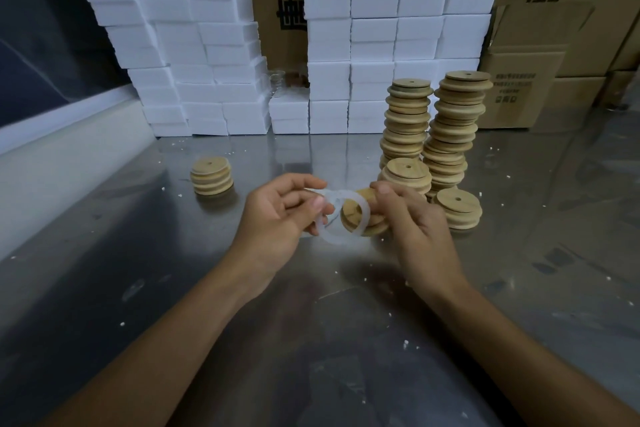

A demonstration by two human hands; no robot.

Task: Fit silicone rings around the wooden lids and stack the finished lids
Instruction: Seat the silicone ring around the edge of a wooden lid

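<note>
Left hand (277, 215) pinches a ring (341, 218), right hand (412, 218) holds a lid (363, 218); a fumbled stretch could topple nearby stacks (446, 139).

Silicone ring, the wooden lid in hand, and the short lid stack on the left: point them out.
Silicone ring (332, 236): head view, lower rim of the white loop.
Wooden lid (349, 217): head view, face showing through the ring.
Short lid stack (211, 177): head view, side of the stack.

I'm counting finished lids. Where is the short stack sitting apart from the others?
In the head view, the short stack stands alone on the metal table, left of the left hand, before the white foam blocks.
</note>
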